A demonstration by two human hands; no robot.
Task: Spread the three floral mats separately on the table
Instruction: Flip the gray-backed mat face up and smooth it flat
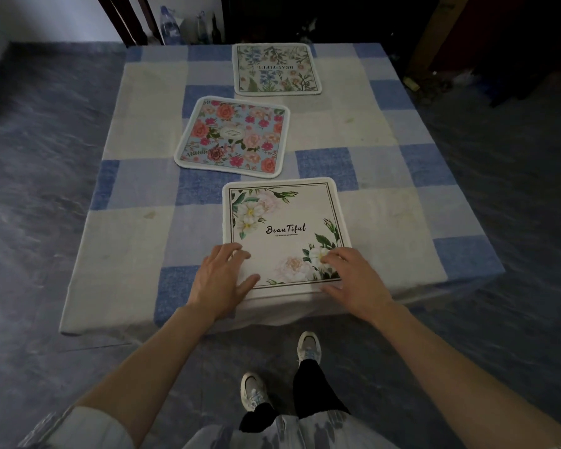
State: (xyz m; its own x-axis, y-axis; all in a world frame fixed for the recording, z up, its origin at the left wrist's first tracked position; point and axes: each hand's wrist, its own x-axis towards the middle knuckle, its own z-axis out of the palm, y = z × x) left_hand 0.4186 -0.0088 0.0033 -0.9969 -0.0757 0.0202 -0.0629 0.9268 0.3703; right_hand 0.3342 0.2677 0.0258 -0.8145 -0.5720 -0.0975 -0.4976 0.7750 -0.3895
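the white mat [285, 234] lies at the table's [402, 202] near edge, both hands flat and unclenched on its near corners: left hand [222, 280], right hand [353, 277].

Single head view, wide-angle, looking forward and steeply down over table [402, 202] near edge; close range.

Near-left corner of the white mat [284, 231] under the left hand [222, 280]; its small subtitle illegible.
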